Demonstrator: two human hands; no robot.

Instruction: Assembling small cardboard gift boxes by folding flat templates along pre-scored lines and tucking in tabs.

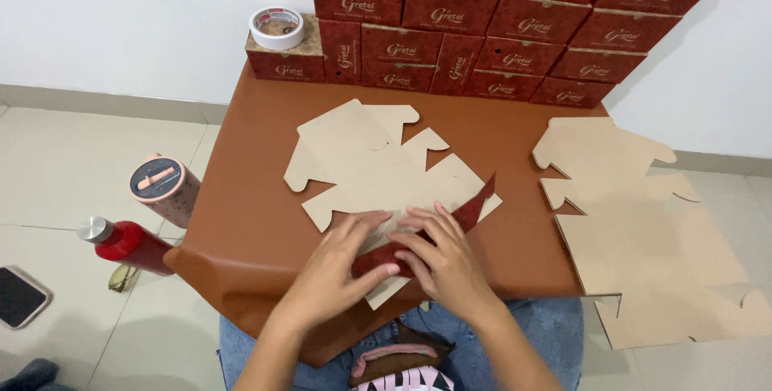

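A flat die-cut cardboard box blank [366, 162] lies plain side up on the brown table [249, 198]. Its near flap [474, 202] is folded over and shows its dark red printed side. My left hand [338, 266] and my right hand [438, 258] both press down on this folded red flap near the table's front edge, fingers spread flat over it. The flap's middle is hidden under my fingers.
Several red printed boxes [482, 21] are stacked against the wall at the back, with a tape roll [276, 28] on the leftmost one. A stack of flat blanks [643, 230] overhangs the table's right side. On the floor at left stand a pink container [165, 190], a red bottle [129, 244] and a phone [18, 296].
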